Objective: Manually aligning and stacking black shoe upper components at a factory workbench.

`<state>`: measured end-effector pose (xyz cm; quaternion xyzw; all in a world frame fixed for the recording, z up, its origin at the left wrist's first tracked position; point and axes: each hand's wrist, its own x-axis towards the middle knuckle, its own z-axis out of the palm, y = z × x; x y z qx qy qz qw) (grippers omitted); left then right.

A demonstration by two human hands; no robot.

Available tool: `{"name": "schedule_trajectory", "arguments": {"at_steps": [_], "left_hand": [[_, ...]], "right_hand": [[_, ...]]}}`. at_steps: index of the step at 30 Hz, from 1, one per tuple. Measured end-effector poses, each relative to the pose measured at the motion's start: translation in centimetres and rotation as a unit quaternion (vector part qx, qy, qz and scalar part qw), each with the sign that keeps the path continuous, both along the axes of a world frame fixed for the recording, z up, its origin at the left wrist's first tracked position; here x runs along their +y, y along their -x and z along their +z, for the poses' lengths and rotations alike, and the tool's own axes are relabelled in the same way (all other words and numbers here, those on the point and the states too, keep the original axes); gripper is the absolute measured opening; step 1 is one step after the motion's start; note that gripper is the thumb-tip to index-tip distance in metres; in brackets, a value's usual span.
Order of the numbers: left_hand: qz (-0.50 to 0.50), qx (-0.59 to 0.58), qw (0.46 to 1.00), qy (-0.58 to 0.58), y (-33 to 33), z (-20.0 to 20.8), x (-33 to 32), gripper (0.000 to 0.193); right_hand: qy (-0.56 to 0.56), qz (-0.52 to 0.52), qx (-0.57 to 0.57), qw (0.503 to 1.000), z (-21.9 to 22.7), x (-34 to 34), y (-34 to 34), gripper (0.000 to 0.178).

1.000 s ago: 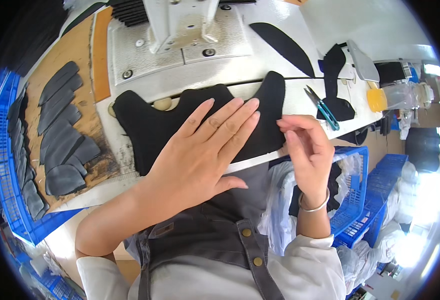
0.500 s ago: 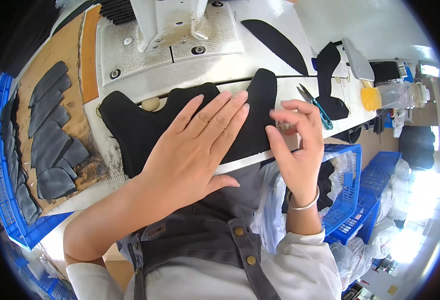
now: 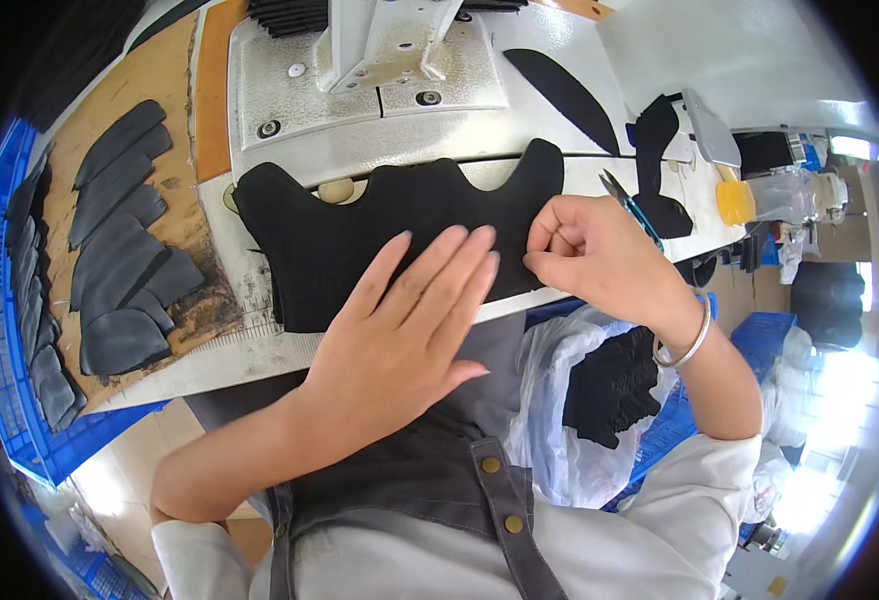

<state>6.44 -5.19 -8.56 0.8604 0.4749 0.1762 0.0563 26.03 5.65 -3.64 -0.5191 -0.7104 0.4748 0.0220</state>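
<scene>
A black cut fabric piece [image 3: 400, 215] with a wavy upper edge lies flat across the white work surface in front of me. My left hand [image 3: 400, 310] rests on its lower middle with the fingers stretched out and the palm down. At the piece's right end, my right hand [image 3: 600, 250] is closed, thumb and curled fingers together over the fabric. What that pinch holds, if anything, is hidden. Scissors-like snips [image 3: 632, 205] with teal handles lie just beyond the right hand, partly covered by it.
A white machine base [image 3: 370, 110] stands behind the fabric. Grey-black pieces [image 3: 120, 260] overlap on a worn board at left, beside a blue crate [image 3: 5, 300]. A curved black piece [image 3: 565, 95] lies at the back. At right are a yellow-lidded jar [image 3: 760, 200] and, lower, a bag of black pieces [image 3: 550, 420].
The right hand has gone from loosely spread fingers beside the fabric to a closed pinch over its right end. The left hand has slid lower on the fabric, uncovering its upper edge.
</scene>
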Motion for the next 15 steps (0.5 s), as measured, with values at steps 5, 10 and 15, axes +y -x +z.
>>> {"name": "schedule_trajectory", "arguments": {"at_steps": [5,10,15], "left_hand": [[0.011,0.022,0.999,-0.024,0.5,-0.9,-0.7,0.085],[-0.011,0.034,0.999,-0.023,0.8,-1.2,-0.7,0.085],[-0.022,-0.019,1.0,-0.005,1.0,-1.0,-0.8,0.079]], "right_hand": [[-0.046,0.052,-0.043,0.997,1.2,-0.4,1.0,0.01],[0.064,0.024,0.0,0.998,1.6,0.1,0.5,0.012],[-0.067,0.057,-0.011,0.996,1.7,-0.9,0.2,0.016]]}}
